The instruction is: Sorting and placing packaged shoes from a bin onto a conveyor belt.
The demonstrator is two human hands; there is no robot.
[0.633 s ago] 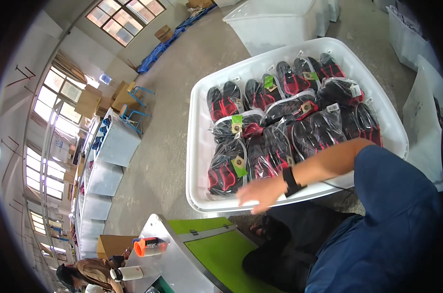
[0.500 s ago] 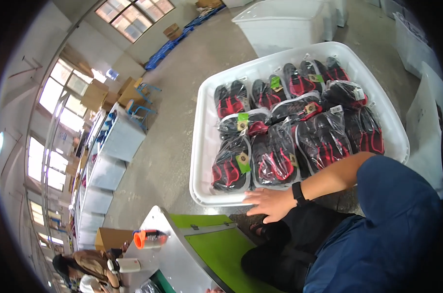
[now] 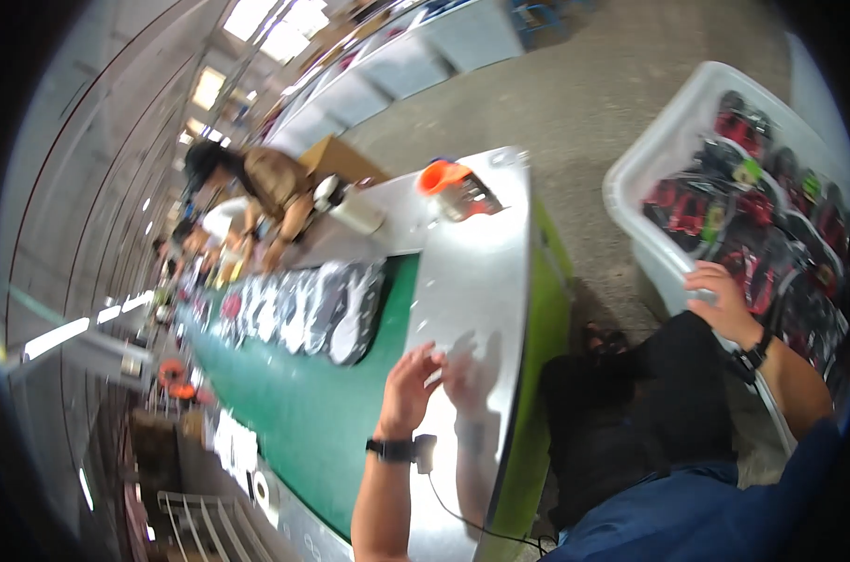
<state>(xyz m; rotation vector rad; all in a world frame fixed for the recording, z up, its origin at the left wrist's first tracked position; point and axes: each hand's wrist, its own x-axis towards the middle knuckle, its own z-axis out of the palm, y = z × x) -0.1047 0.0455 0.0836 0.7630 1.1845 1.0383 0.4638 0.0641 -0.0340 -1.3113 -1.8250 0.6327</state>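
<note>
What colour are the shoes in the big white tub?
The shoes are red and black, in the white tub by the right hand; head view.

Motion blur smears the whole view. The bin [image 3: 673, 169] runs off the right edge, so its far shoes [image 3: 715, 201] are cut off. The right hand [image 3: 720, 300] covers part of the bin's rim. Shoes on the belt [image 3: 284, 412] blur together past the first few pairs [image 3: 336, 314]. The workers [image 3: 256, 187] beyond are indistinct.
</note>
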